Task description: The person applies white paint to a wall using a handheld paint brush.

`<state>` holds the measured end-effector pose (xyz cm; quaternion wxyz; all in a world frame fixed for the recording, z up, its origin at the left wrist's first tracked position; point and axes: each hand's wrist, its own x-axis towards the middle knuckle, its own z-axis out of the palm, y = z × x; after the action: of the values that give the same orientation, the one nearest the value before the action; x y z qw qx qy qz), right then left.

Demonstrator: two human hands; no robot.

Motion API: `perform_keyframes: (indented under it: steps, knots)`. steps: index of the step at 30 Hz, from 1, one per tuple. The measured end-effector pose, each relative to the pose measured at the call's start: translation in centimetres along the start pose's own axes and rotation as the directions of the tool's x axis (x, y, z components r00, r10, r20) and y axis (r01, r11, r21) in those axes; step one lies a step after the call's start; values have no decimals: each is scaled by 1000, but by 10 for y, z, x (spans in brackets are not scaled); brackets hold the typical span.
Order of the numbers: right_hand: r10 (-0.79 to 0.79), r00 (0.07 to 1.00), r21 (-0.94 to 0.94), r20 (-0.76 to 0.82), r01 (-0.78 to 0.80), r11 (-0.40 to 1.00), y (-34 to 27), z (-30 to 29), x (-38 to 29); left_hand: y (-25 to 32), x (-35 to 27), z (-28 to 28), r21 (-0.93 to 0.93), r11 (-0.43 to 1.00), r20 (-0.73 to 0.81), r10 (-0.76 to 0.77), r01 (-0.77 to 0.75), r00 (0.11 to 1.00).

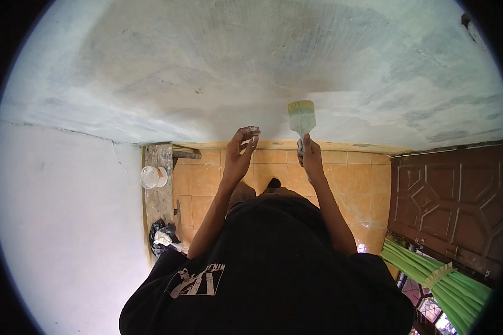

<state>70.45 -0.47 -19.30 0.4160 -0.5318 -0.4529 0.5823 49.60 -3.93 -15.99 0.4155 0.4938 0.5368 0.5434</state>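
My right hand (311, 155) grips the handle of a broad, flat putty knife (302, 116). Its pale, smeared blade points up towards the wall, with a yellowish band along the wide end. I cannot tell whether the blade touches the wall. To the left, my left hand (244, 144) is raised with bent fingers and a gap between thumb and fingertips. White paste marks those fingertips, and no tool is in that hand. Before me stands the wall (218, 83), pale with grey, uneven patches, brush-like streaks and small pits.
A worn wooden bench (158, 205) runs along the left white wall (67, 201). On it are a white plastic tub (151, 177) and a black plastic bag (157, 234) with white material. Orange tiles (207, 180) cover the floor. At right are a brown panelled door (448, 201) and a green curtain (436, 272).
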Motion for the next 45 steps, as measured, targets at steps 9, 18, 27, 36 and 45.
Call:
perform_keyframes:
  steps: [9, 18, 27, 36, 45]
  knots:
    - [-28, 999, -35, -38, 26, 999, -15, 15, 17, -2, -16, -19, 35, 998, -26, -46, 47, 999]
    - [-253, 963, -3, -95, 254, 967, 60, 61, 83, -14, -20, -25, -45, 988, 67, -146, 149, 987]
    - [-86, 996, 132, -36, 90, 987, -29, 130, 53, -15, -27, -100, -50, 996, 48, -74, 77, 996]
    - [-208, 971, 73, -121, 217, 973, 6, 172, 37, -5, -47, -159, 32, 992, 31, -124, 123, 992]
    - [-315, 945, 103, -91, 323, 941, 4, 210, 61, -1, -64, -205, -41, 992, 49, -120, 122, 992]
